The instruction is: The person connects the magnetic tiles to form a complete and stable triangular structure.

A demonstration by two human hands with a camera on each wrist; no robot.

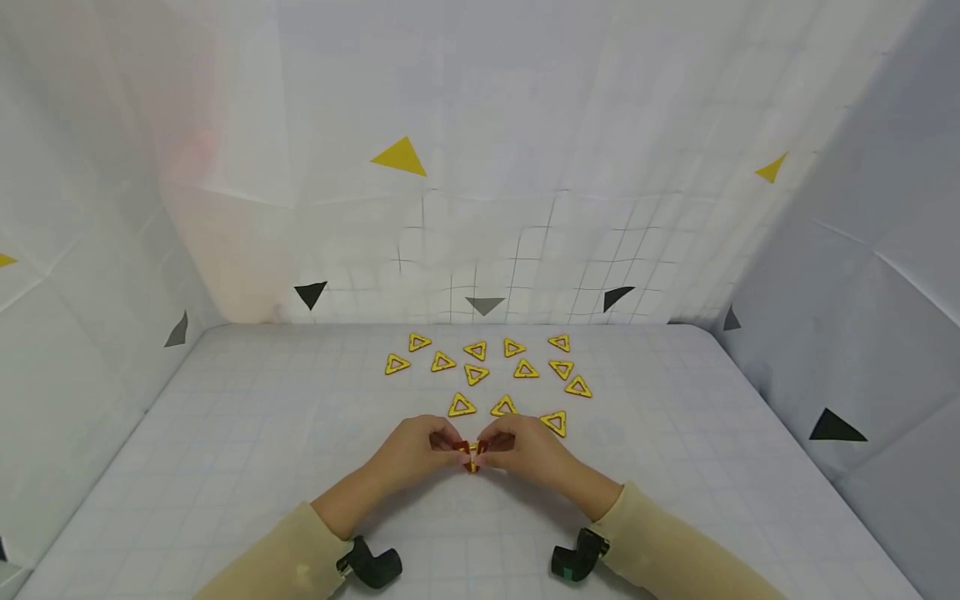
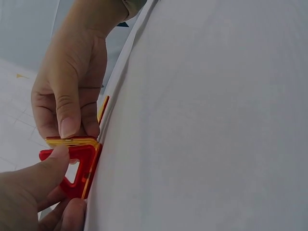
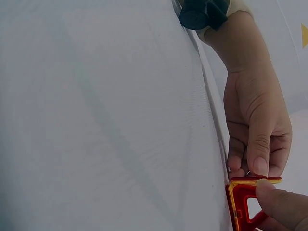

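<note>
Both hands meet near the front of the table around a small assembly of triangular magnetic tiles (image 1: 472,467), red with yellow edges. My left hand (image 1: 411,452) pinches one upright tile between thumb and fingers. From the other side, my right hand (image 1: 529,452) pinches another. In the left wrist view a red triangular tile (image 2: 87,161) with an open centre stands on edge under the left thumb, meeting the right hand's tile at a corner. The right wrist view shows a red tile (image 3: 239,208) under the right thumb. Fingers partly hide the assembly.
Several flat yellow triangular tiles (image 1: 527,369) lie scattered beyond the hands, the closest (image 1: 554,423) just past the right hand. A white cloth covers the table (image 1: 262,433). White sheets with printed triangles form walls at the back (image 1: 525,108) and sides.
</note>
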